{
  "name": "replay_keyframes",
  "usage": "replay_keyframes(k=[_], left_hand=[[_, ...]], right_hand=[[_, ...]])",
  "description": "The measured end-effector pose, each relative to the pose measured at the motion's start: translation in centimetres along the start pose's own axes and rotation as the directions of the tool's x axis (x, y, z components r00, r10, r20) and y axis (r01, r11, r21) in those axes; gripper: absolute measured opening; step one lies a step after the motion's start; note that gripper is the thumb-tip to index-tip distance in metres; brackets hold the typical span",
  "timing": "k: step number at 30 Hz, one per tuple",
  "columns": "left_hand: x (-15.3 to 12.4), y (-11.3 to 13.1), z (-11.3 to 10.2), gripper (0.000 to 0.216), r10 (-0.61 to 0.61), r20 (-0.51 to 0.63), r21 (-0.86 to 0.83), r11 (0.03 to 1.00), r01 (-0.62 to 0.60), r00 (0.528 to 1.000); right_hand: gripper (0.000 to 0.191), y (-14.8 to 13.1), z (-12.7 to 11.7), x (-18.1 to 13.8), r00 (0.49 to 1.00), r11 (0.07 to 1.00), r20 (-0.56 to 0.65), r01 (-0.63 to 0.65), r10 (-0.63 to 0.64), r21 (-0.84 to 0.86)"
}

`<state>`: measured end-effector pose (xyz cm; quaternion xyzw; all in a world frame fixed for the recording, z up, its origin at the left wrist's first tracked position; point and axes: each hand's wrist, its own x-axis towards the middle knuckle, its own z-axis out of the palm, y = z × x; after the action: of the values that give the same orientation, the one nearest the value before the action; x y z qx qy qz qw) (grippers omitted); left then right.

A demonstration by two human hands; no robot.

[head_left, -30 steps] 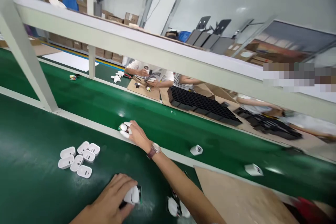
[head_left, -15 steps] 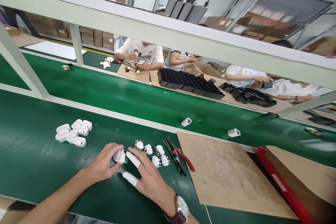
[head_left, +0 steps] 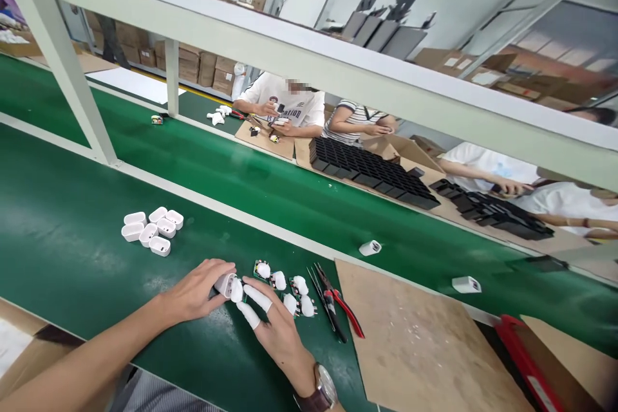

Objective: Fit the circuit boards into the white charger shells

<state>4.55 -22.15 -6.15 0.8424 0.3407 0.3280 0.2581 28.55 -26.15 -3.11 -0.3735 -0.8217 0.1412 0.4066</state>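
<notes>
Our left hand grips a white casing; our right hand pinches a circuit board at its mouth; inserting it likely needs careful alignment.

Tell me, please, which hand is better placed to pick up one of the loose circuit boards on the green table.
Probably the right hand: it lies beside the loose circuit boards, while the left hand, farther off, has its grip around the white housing.
</notes>
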Motion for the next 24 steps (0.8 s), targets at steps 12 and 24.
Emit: replay_keyframes(k=[12,24], left_hand=[[0.0,-0.2,0.1,0.063,-0.026,0.004,-0.043,0.999,0.026,1.000],[-0.2,-1.0,0.2,0.055,-0.169,0.073,-0.150,0.973,0.178,0.983]], right_hand=[[0.058,0.6,0.2,0.8,0.990,0.997,0.128,0.059,-0.052,-0.054],[0.042,0.9,1.1,1.8,0.964,0.967,0.263,0.113,-0.051,-0.228]])
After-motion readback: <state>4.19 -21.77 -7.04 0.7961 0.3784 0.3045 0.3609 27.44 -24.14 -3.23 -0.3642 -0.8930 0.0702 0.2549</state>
